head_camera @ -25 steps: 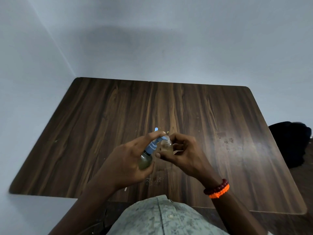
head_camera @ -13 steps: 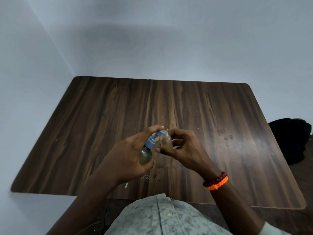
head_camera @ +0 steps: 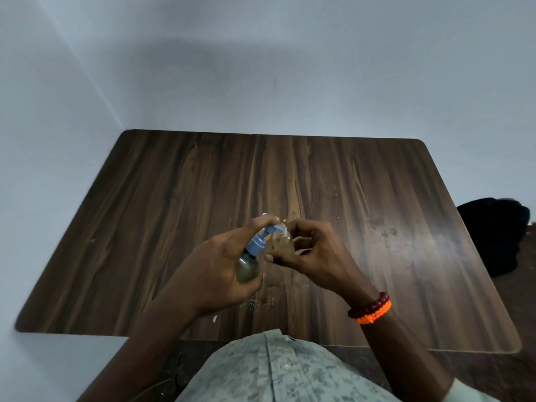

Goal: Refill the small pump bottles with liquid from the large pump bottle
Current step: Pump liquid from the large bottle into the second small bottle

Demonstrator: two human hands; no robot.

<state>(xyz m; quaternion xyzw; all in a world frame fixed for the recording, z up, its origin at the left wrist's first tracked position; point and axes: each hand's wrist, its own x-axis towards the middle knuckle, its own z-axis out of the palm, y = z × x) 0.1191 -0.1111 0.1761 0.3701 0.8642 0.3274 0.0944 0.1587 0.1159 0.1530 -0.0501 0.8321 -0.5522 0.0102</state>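
1. Centre frame, the left hand is gripping the big bottle, its forefinger riding higher than a moment ago as the pump is rising.
2. The right hand is pinching the vial, open mouth at the nozzle: another squirt is likely coming.

above the wooden table, the left hand grips the large bottle, a finger on its blue pump. its nozzle meets the open mouth of the small bottle, pinched in the right hand, bracelets at that wrist.
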